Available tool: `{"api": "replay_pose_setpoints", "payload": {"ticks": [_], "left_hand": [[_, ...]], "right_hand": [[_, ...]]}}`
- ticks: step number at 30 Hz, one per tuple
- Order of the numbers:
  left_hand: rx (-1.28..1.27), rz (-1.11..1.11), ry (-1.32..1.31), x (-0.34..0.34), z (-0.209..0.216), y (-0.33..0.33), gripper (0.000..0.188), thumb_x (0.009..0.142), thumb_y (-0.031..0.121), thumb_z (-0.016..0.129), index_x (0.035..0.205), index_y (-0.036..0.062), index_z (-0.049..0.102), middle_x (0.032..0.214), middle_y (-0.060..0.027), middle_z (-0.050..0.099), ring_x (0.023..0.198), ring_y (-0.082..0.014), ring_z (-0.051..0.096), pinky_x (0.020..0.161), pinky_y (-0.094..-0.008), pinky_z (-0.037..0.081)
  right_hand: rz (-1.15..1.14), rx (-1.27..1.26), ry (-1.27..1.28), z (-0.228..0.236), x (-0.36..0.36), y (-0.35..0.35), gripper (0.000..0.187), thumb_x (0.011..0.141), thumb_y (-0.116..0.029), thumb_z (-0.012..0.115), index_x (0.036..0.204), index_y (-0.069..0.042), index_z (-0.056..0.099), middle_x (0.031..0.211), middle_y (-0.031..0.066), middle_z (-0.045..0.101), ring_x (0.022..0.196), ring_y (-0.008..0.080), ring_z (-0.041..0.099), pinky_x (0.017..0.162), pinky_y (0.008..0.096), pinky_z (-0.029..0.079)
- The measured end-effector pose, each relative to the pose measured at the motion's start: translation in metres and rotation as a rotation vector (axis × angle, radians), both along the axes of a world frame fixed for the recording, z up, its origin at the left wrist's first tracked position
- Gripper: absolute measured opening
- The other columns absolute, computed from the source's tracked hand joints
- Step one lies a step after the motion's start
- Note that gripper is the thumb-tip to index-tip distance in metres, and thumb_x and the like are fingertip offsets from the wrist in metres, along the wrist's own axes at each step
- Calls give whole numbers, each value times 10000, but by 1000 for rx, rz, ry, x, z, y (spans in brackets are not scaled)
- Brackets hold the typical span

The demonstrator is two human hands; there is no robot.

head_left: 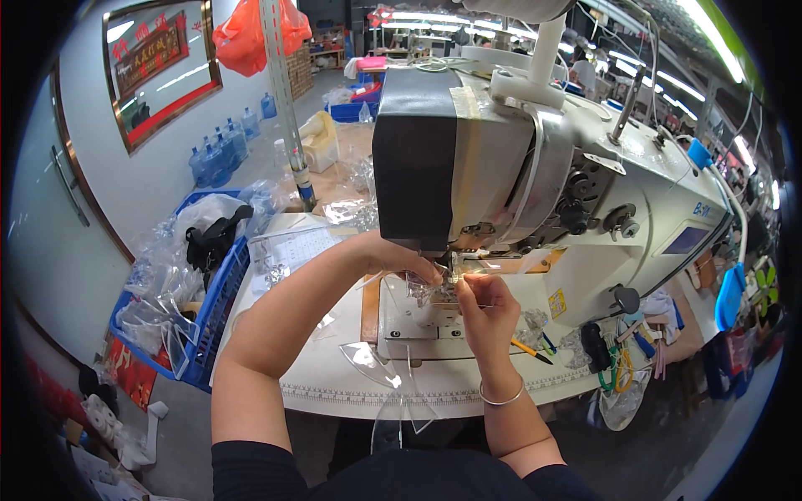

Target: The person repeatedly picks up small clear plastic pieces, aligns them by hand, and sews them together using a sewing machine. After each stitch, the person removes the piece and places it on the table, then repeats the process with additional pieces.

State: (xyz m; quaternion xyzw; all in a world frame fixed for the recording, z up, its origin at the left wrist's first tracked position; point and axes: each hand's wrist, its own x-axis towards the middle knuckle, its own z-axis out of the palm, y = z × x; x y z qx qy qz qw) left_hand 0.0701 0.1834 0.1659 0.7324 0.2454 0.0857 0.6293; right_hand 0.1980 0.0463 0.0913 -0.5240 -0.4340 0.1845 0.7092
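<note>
At the needle area of a large white industrial sewing machine (501,159), both my hands work close together. My left hand (411,264) reaches in from the left, its fingers bent down beside the presser foot and partly hidden by the dark machine head. My right hand (483,302) is closed in a pinch just right of the needle, thumb against fingers; what lies between them is too small to make out. Clear plastic pieces (372,361) lie on the front of the white sewing table (334,388) and hang over its edge toward my lap.
A blue crate (219,321) full of clear plastic and a black item stands left of the table. Yellow-handled scissors (624,369) and a yellow pencil-like tool (531,351) lie at the right. A metal post (284,100) rises behind, near blue water bottles (219,154).
</note>
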Motion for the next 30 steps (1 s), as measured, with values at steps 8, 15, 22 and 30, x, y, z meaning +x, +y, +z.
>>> {"api": "replay_pose_setpoints", "payload": {"ticks": [8, 15, 22, 30], "left_hand": [[115, -67, -200, -1, 4, 3, 550, 670, -13, 742, 1186, 30, 556, 1040, -92, 616, 929, -165, 600, 727, -273, 517], [490, -110, -122, -1, 26, -10, 570, 665, 18, 759, 1199, 30, 558, 1182, -92, 580, 1073, -184, 547, 873, -307, 470], [393, 16, -103, -6, 14, -9, 532, 649, 34, 773, 1146, 19, 584, 1100, -91, 603, 987, -164, 572, 825, -298, 479], [237, 94, -125, -3, 8, -11, 518, 650, -80, 686, 1146, 21, 571, 971, -46, 602, 866, -135, 568, 761, -285, 492]], "right_hand": [[-226, 102, -345, -8, 22, 20, 107, 763, -81, 645, 736, 6, 589, 865, 82, 480, 759, 159, 475, 640, 275, 401], [-169, -48, -280, 3, 27, 24, 169, 760, -122, 633, 729, 41, 597, 793, 145, 531, 711, 228, 515, 627, 315, 411], [-198, -88, -416, 0, 31, 25, 160, 789, -115, 634, 807, 43, 612, 930, 131, 542, 703, 173, 579, 614, 263, 487], [-159, -157, -301, 11, 23, 20, 189, 784, -131, 644, 807, 53, 610, 873, 152, 551, 708, 203, 604, 598, 281, 482]]}}
